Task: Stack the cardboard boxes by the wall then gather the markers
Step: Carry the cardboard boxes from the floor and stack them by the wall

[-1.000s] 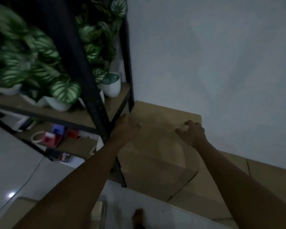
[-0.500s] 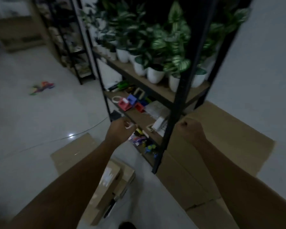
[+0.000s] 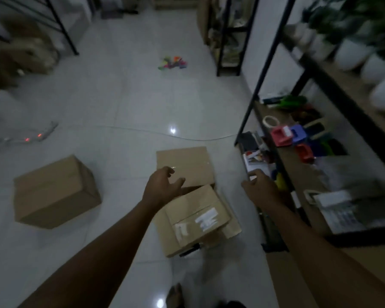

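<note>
A closed cardboard box (image 3: pixel 53 192) sits on the white floor at the left. In the middle lies a flat box (image 3: pixel 183 166), and just in front of it a smaller labelled box (image 3: pixel 198 215) rests on a flattened one. My left hand (image 3: pixel 162 185) hovers over the gap between these, fingers spread and holding nothing. My right hand (image 3: pixel 261 190) is held out to the right beside the shelf, loosely curled and empty. A heap of coloured markers (image 3: pixel 173 62) lies far off on the floor.
A black metal shelf rack (image 3: pixel 276 150) with wooden boards stands at the right, carrying tape dispensers, small items and white plant pots (image 3: pixel 351 55). A thin cable (image 3: pixel 142 130) crosses the floor. More racks stand at the back. My foot (image 3: pixel 175 294) shows at the bottom.
My view has swung left from the boxes by the wall to the open floor. Both hands have left the stacked box and now reach out empty over the boxes on the floor.
</note>
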